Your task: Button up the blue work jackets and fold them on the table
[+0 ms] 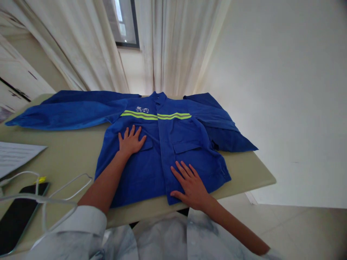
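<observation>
A blue jacket [141, 173] with yellow-green bands across its chest lies front up on a pale green table [73, 151], collar toward long cream curtains [179, 43] that part around a dark-framed window [123, 21]. A person's left hand [132, 140] and right hand [191, 186] press flat on the cloth, fingers spread and grasping nothing, the left beside a pocket flap and the right near the lower hem. Printed paper [18, 157], a dark phone [18, 216] and white cables occupy the table's left side, while a plain white wall [287, 90] rises at right above a tiled floor [292, 224].
</observation>
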`<state>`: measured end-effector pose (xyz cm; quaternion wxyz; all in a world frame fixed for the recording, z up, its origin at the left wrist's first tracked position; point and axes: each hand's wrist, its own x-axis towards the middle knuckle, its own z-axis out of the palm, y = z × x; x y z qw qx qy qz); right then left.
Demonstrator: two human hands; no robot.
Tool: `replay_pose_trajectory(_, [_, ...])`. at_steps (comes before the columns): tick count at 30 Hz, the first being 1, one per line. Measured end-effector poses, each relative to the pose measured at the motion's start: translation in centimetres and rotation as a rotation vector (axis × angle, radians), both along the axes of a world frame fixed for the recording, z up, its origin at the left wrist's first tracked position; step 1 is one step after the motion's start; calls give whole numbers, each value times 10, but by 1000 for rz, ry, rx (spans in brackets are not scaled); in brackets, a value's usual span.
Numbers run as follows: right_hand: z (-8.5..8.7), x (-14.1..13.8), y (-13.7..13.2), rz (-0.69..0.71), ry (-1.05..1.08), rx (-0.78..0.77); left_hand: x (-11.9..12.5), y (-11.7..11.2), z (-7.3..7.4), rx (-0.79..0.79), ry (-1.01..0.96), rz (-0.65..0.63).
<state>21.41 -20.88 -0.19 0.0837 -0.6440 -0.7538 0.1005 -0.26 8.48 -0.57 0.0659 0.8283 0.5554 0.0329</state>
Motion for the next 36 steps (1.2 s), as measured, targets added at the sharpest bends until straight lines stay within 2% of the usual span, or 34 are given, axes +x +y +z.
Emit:
replay_pose_trajectory(3, [4,-3,-1,-9,-16,57,1,3,5,-2,7,1])
replay_pose_trajectory(5, [9,-7,-5,-14,2,98,-2,-12,9,6,20,-20])
replay_pose_trajectory(8, [15,-18,-14,31,57,112,-12,-59,9,87,12,-151])
replay_pose_trajectory(11, [12,-27,-17,57,102,76,-22,-117,0,137,-50,-397])
replay_pose_trajectory(13, [6,-30,-16,42,126,78,-27,-147,-7,159,-99,-454])
replay_pose_trajectory(15, [0,-30,-14,36,164,114,-30,-163,-10,175,-141,-441])
replay_pose_trajectory(18, [-3,-27,-15,-7,287,225,-29,-174,-5,167,-220,-412])
replay_pose_trajectory(22, [-1,-20,-18,-245,501,390,-24,-195,9,71,-346,-496])
replay_pose_trajectory(25, [1,-14,-15,-389,573,441,-20,-210,13,35,-353,-542])
replay_pose_trajectory(30, [7,-9,-8,-344,625,419,-12,-206,17,28,-293,-492])
replay_pose_trajectory(36, [13,-6,-8,-438,797,306,-13,-203,24,-10,-225,-605])
